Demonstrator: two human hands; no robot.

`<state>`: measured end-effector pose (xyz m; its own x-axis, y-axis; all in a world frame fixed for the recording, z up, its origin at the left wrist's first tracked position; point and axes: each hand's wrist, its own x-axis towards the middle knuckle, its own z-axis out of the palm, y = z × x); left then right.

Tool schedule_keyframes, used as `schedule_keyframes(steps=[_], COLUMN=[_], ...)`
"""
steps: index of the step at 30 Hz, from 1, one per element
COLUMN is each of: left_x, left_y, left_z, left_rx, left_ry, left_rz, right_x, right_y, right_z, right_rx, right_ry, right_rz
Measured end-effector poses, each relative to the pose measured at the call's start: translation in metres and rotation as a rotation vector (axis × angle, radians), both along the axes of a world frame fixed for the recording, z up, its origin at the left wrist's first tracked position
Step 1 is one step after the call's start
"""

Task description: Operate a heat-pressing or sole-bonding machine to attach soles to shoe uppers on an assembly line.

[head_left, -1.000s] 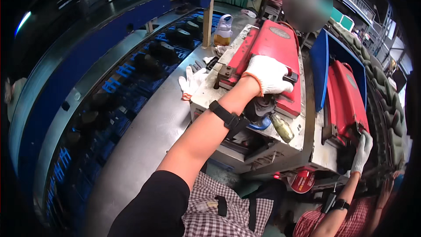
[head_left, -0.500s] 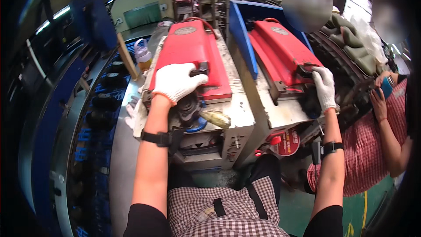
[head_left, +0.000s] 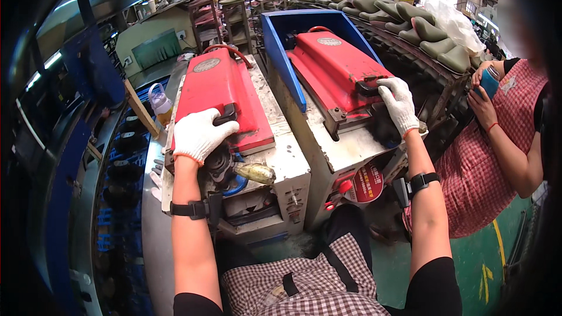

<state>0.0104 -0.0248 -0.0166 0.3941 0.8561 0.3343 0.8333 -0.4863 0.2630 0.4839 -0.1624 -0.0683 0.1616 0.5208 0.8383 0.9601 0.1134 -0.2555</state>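
Note:
Two machines stand side by side, each with a red metal cover lowered over it. On the left cover [head_left: 219, 90], my left hand [head_left: 201, 134], in a white knit glove, closes round the black handle [head_left: 225, 114] near the front edge. My right hand [head_left: 399, 106], gloved alike, has its fingers hooked at the end of the other black handle [head_left: 367, 89] on the right cover [head_left: 333, 67]. Its fingertips are partly hidden. Below the left cover sit a dark round clamp-like part [head_left: 219, 165] and a yellowish wrapped lump [head_left: 255, 172].
A blue guard panel [head_left: 284, 58] rises between the machines. Olive-green shoe-shaped pieces [head_left: 436, 38] line a rack behind. At right stands a person in a red checked apron [head_left: 486, 158], holding a blue object [head_left: 489, 80]. A lidded bottle [head_left: 160, 103] stands left, beside a conveyor [head_left: 126, 172].
My view has swung to the right, so both machines appear further left. Both hands stay at the handles, and both red covers remain down.

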Motion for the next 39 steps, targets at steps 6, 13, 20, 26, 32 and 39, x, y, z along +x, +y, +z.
schedule_keyframes(steps=[6, 13, 20, 26, 32, 39], left_x=[0.001, 0.002, 0.015, 0.0, 0.006, 0.008], left_y=[0.001, -0.006, -0.006, -0.007, -0.001, -0.003], left_z=[-0.002, 0.003, 0.0, 0.004, -0.002, 0.0], left_rx=[0.047, 0.018, 0.054, 0.04, 0.039, 0.043], left_ry=[-0.007, -0.015, -0.031, -0.023, -0.049, -0.062], left_rz=[-0.011, -0.005, -0.03, 0.053, 0.016, 0.022], right_x=[0.002, 0.004, 0.013, -0.003, 0.003, 0.008], right_y=[0.002, -0.001, -0.005, 0.011, 0.001, 0.003], right_z=[-0.002, -0.001, -0.004, -0.003, -0.001, -0.003], right_rx=[-0.021, 0.011, 0.083, 0.069, 0.065, 0.015], right_ry=[0.028, -0.012, -0.078, -0.076, -0.06, -0.049], right_rz=[-0.019, 0.013, -0.029, 0.028, 0.013, 0.012])
